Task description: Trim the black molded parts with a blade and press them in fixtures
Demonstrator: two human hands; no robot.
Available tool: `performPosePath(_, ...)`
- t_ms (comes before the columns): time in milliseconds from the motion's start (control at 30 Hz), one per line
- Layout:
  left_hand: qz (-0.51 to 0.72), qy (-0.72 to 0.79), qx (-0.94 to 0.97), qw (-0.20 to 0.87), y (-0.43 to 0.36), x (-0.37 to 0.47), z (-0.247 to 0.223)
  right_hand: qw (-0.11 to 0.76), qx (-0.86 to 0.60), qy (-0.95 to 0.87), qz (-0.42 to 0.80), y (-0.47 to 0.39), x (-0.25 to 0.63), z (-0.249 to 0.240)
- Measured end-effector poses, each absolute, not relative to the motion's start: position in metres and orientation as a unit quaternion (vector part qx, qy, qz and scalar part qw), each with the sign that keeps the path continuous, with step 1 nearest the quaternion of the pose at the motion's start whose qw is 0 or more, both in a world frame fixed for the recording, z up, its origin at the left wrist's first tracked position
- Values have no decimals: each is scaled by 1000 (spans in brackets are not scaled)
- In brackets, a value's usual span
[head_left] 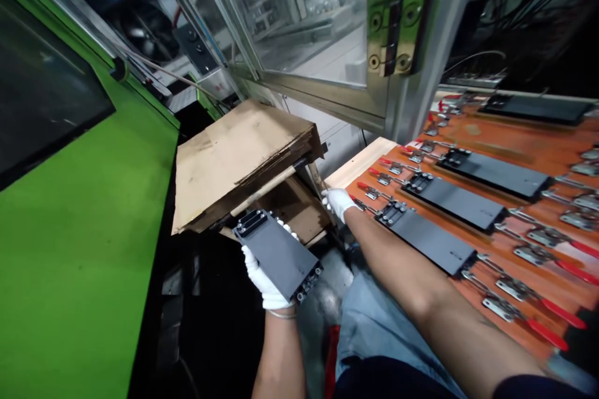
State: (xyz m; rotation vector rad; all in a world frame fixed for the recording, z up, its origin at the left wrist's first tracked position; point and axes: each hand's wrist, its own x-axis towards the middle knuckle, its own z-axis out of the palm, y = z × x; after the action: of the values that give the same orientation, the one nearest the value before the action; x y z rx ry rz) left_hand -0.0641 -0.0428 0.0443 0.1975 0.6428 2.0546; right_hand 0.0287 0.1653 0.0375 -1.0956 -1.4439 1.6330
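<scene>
My left hand (264, 277) in a white glove grips a flat grey rectangular panel (283, 255) from beneath and along its edges. The panel has a black slotted bracket at its far end and small black fittings at its near end. It is tilted, with its broad face up. My right hand (339, 201), also gloved in white, is by the left edge of the orange fixture board (472, 131), near a red-handled toggle clamp (369, 190). Its fingers are curled; what they hold, if anything, is hidden.
Similar grey panels (453, 204) lie in rows on the board between several toggle clamps. A cardboard-topped cart (248, 143) stands ahead. The green machine (70, 243) is on the left. A framed clear door (309, 43) with a metal hinge hangs above.
</scene>
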Motion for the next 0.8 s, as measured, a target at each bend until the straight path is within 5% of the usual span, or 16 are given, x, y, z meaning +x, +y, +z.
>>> performPosePath(433,834,292,177,434,-11,-35,57,205,-287,-764,540,6,152,66)
performPosePath(800,826,309,233,409,-8,-16,70,271,-237,-843,399,-23,168,56)
